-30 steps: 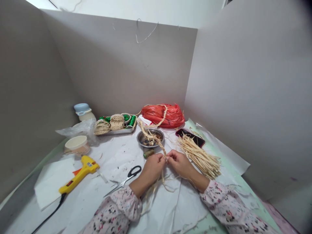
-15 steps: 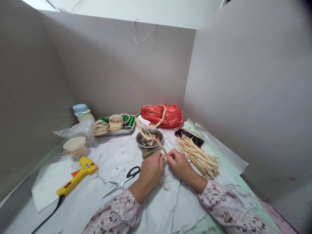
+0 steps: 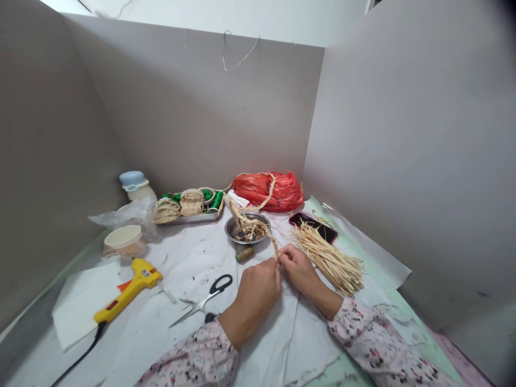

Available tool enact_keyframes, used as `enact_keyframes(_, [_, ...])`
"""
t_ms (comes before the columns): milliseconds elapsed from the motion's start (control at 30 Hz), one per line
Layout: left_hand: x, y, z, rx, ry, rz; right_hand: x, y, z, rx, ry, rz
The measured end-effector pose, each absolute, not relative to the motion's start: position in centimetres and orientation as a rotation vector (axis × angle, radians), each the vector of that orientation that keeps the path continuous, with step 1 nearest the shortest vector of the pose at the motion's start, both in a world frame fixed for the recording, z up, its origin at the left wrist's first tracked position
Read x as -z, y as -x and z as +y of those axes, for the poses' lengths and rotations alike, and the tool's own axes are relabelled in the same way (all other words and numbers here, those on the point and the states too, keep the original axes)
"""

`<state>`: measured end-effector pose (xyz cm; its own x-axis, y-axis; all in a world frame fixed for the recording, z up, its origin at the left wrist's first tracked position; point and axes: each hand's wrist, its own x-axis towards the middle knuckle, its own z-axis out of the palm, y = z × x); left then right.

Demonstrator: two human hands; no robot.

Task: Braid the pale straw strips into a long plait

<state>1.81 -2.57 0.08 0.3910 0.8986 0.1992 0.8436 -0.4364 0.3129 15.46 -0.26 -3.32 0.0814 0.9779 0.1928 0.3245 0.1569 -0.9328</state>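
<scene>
A braided straw cord (image 3: 273,241) runs from the red plastic bag, over the metal bowl (image 3: 230,230) and down to my hands. My left hand (image 3: 258,293) is closed at the cord's lower end, its fingertips mostly hidden behind the back of the hand. Beside it, my right hand (image 3: 299,267) pinches the cord between thumb and fingers. The two hands nearly touch. A bundle of loose straw strips (image 3: 330,259) lies to the right of my right hand. Just beyond my left hand is a small thread spool (image 3: 244,254).
Scissors (image 3: 201,305) and a yellow glue gun (image 3: 129,293) lie on the left. Behind them stand a white tub (image 3: 124,239), a blue-capped bottle (image 3: 137,187) and a tray (image 3: 199,218) of cord rolls and green thread. A phone (image 3: 318,228) and red bag (image 3: 282,192) are farther back.
My left hand has shifted right and slightly nearer to me, uncovering the spool and the other scissor handle. The cord's lower part now hangs a little farther right. My right hand has barely moved.
</scene>
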Motion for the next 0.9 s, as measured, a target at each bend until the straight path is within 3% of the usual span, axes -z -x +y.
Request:
enact_keyframes(467, [0.7, -2.2, -2.7, -0.354, -2.539, 1.532, 1.9, -14.7, -0.8, -1.296, 1.136, -1.086])
enact_keyframes(700, [-0.3, -0.8, -1.5, -0.784, -2.202, 1.219, 1.6, -15.3, -0.5, -1.29, 1.092, -1.01])
enact_keyframes(900, [-1.5, 1.1, 0.7, -1.217, -1.814, 1.247, 0.7, -15.3, -1.0, -1.362, 1.102, -1.07])
